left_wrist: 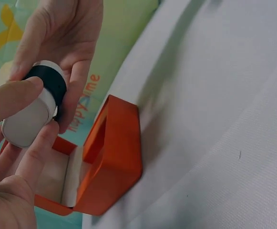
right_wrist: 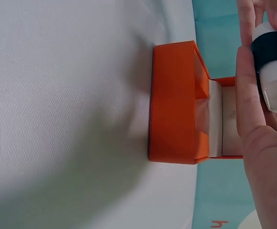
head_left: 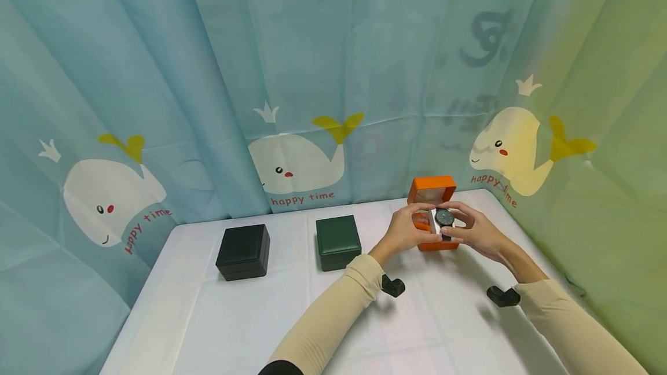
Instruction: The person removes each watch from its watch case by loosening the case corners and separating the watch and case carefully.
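In the head view my left hand [head_left: 406, 229] and right hand [head_left: 476, 229] meet at a dark-faced wristwatch [head_left: 444, 217]. The watch's dark strap [left_wrist: 50, 82] wraps a white watch cushion [left_wrist: 26, 125], seen from the left wrist. My left thumb and fingers pinch the cushion, the thumb tip reaching the strap. From the other side, my right thumb and fingers grip the watch around its edges. Just below and behind the hands stands an orange watch box [right_wrist: 172, 105], lid raised, with a pale lining. The hands hide part of its inside.
A green box [head_left: 337, 236] and a black box [head_left: 244, 250], both closed, stand to the left on the white-covered table [head_left: 250, 328]. A blue-green curtain [head_left: 307, 74] with whale prints hangs behind the table and along its right side.
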Available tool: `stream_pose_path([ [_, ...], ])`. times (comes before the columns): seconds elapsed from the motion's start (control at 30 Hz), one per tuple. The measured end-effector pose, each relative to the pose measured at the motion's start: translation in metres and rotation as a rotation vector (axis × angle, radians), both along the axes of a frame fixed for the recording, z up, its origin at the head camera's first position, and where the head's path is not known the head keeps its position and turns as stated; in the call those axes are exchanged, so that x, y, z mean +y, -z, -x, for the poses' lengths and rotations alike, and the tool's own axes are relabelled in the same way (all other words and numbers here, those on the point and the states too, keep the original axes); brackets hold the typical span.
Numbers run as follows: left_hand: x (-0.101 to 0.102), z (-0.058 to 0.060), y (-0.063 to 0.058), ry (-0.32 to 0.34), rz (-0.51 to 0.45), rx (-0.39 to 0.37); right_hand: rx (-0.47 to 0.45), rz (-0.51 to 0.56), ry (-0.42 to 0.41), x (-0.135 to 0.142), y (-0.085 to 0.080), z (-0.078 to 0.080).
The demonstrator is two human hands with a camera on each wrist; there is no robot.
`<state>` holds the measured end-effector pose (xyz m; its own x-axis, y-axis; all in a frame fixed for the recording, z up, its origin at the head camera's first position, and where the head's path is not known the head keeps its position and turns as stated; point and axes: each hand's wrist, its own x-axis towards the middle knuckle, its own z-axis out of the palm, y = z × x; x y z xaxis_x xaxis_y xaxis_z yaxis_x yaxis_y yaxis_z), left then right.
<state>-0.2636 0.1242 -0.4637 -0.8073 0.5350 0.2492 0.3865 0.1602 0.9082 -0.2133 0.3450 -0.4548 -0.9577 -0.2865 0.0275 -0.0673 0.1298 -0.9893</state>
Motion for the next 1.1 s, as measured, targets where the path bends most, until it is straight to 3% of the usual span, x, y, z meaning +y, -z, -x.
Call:
stream_pose_path([
  [0.2,0.000,-0.001,-0.001,-0.003,-0.002,-0.007,-0.012,-0.039,0.033,-0.002,0.000,0.001],
  [0.67,-0.002,-0.001,0.000,-0.027,0.035,0.025,-0.007,-0.062,0.026,0.002,0.000,0.001],
  [1.1,-0.003,0.000,-0.002,-0.019,-0.023,-0.012,-0.041,-0.037,0.041,0.012,-0.009,-0.002],
])
